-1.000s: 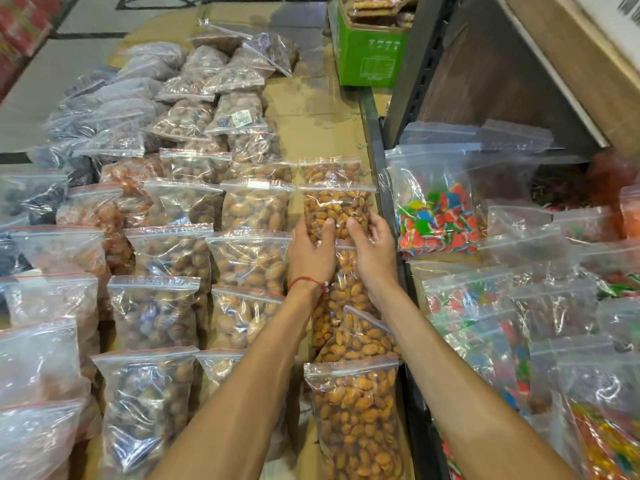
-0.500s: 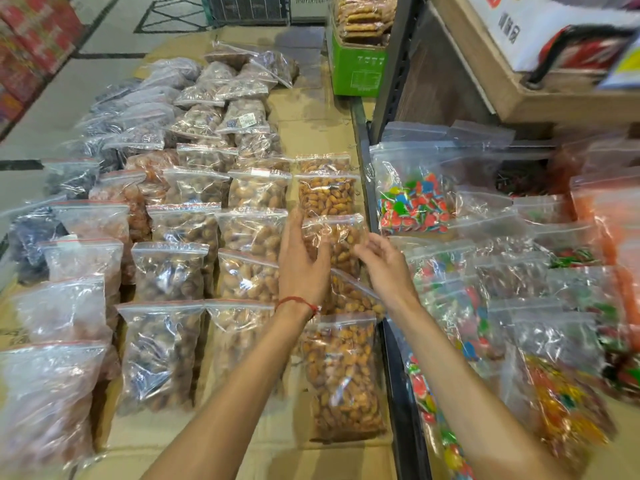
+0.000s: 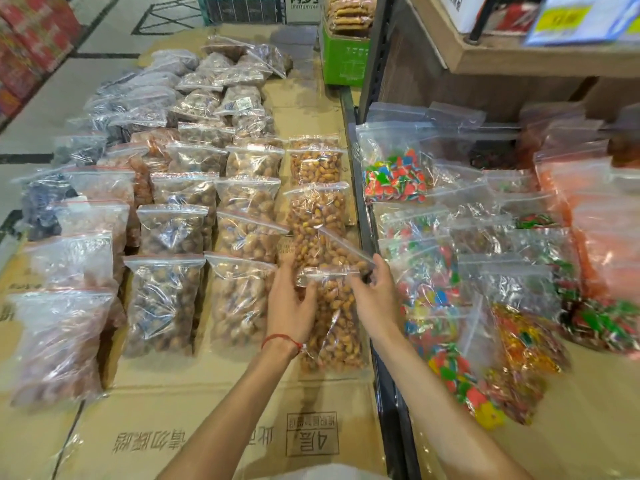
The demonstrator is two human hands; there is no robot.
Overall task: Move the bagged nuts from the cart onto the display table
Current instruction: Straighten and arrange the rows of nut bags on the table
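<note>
Nuts in a clear zip bag [image 3: 332, 320] are lying at the near end of the right column on the counter [image 3: 214, 431], which is covered with flattened cardboard. The left hand [image 3: 290, 308] is resting flat on the left side of this bag, fingers spread and not clenched, and the right hand [image 3: 375, 299] is staying open at its right top corner, fingertips just beside the zip strip; I cannot tell if it is pinching the plastic or only touching it. Such a bag is probably handling as a soft, loose load: the nuts are shifting inside, the film is smooth and a little slippery, and the weight is looking moderate, so I am judging that taking it by both long sides, or with one palm under the belly, is safer than lifting it by the thin zip strip alone. Behind it, another bag of nuts [image 3: 317, 216] is overlapping the next one like roof tiles. To the left, a bag of paler nuts [image 3: 239, 299] is lying just beside, leaving almost no gap. On the right, the counter is ending at a dark metal rail [image 3: 381, 358], and beyond it the candy bags [image 3: 394, 174] are filling a shelf, so the free room is mostly the bare cardboard near the person.
</note>
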